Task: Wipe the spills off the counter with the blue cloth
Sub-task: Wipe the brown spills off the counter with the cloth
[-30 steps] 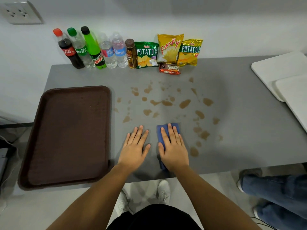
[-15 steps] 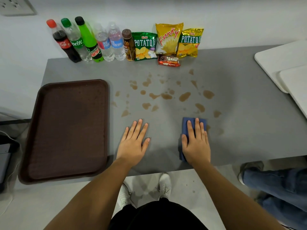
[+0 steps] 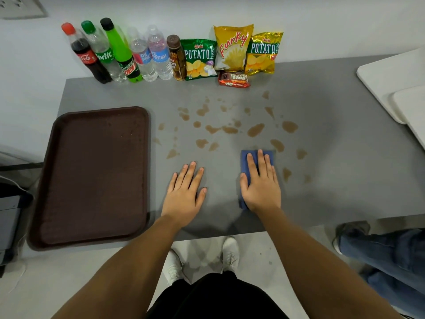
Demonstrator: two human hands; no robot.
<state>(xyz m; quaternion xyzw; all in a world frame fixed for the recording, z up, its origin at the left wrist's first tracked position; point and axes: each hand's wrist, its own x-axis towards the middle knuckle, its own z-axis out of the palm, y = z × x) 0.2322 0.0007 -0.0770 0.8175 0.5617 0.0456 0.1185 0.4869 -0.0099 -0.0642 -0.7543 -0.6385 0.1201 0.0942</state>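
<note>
A folded blue cloth lies on the grey counter, near its front edge. My right hand presses flat on top of the cloth with fingers spread and covers most of it. Several brown spills dot the counter beyond and to the right of the cloth; the nearest one lies just right of my right hand. My left hand rests flat and open on the bare counter to the left of the cloth, holding nothing.
A brown tray sits on the counter's left side. Several drink bottles and snack bags line the back wall. White boards lie at the far right. Another person's legs are at the lower right.
My right hand slid the cloth to the right, away from my left hand, then a little back to the left. A spill near the front edge is gone. My left hand stayed put.
</note>
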